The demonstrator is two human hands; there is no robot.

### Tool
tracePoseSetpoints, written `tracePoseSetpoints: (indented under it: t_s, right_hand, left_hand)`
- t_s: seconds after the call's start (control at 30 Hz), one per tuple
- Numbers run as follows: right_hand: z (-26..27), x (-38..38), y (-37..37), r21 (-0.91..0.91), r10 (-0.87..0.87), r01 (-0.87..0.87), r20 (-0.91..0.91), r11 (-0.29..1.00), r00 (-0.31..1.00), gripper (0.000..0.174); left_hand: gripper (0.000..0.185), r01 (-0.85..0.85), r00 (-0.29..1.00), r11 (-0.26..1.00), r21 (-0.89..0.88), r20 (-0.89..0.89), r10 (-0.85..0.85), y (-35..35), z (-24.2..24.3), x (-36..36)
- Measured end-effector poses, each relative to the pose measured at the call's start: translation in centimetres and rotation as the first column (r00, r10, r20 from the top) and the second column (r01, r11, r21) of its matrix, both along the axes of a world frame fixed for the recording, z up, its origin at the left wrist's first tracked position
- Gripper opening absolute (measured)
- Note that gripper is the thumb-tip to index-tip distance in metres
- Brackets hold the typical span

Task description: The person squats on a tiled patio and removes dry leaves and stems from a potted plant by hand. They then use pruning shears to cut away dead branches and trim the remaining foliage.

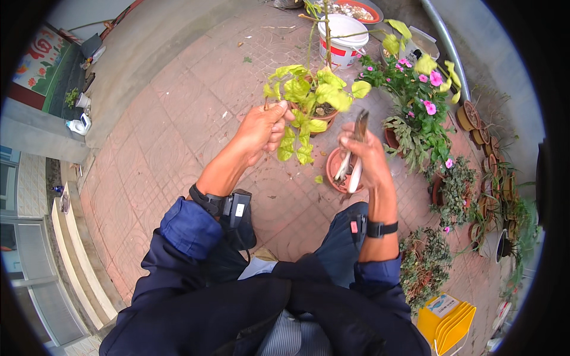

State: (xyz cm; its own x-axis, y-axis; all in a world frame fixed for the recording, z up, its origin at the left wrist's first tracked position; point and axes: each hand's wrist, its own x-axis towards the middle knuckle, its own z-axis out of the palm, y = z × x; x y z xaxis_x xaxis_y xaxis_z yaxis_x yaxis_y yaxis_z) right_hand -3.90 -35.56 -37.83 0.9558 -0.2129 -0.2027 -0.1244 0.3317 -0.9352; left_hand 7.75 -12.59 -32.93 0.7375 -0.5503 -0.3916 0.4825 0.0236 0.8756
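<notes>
Pruning shears (355,178) with white handles rest in my right hand (373,155), their dark blades pointing away from me and somewhat blurred. My left hand (262,129) is closed, thumb against fingers, around a thin brown stem (266,105) whose end pokes up past the knuckles. Just beyond it grows a potted plant with yellow-green leaves (296,89); whether the held stem joins this plant is hidden. Its terracotta-coloured pot (329,119) stands on the paving between and beyond my hands. Below the shears lies a shallow reddish pot (331,167) with dark bits inside.
A white bucket (343,40) stands at the back. Pink-flowered plants (418,102) and grey-green potted plants (458,196) line the right side, with small pots (468,116) along the wall. Stacked yellow buckets (447,322) are at lower right. Pale steps (75,262) run along the left.
</notes>
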Motion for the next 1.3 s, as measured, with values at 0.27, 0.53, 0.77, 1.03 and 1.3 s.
tracePoseSetpoints:
  t_s: [0.27, 0.53, 0.77, 1.03, 1.3]
  right_hand:
    - [3.9, 5.3, 1.8, -0.104, 0.071, -0.063, 0.080, 0.993, 0.994, 0.027]
    - [3.2, 7.2, 3.7, -0.237, -0.014, 0.020, 0.027, 0.971, 1.000, 0.023]
    - [3.3, 7.0, 4.5, -0.253, -0.005, 0.040, 0.140, 0.967, 0.990, 0.015]
    - [2.8, 6.8, 4.1, -0.242, -0.020, 0.057, 0.154, 0.969, 0.988, 0.008]
    - [1.5, 5.9, 3.2, -0.110, -0.056, 0.072, 0.150, 0.991, 0.987, 0.009]
  left_hand:
    - [0.017, -0.076, 0.994, 0.996, -0.035, 0.074, 0.079, -0.6, -0.1, 0.3]
    - [0.016, -0.052, 0.996, 0.997, -0.064, 0.073, 0.057, -1.6, -0.2, 0.2]
    - [0.017, -0.035, 0.990, 0.996, -0.077, 0.130, 0.045, -1.7, 0.1, 0.7]
    - [0.011, -0.136, 0.975, 0.989, -0.054, 0.168, 0.143, -2.8, -0.1, 0.5]
    - [0.009, -0.170, 0.985, 0.980, -0.107, 0.020, 0.173, -2.2, -0.2, 0.9]
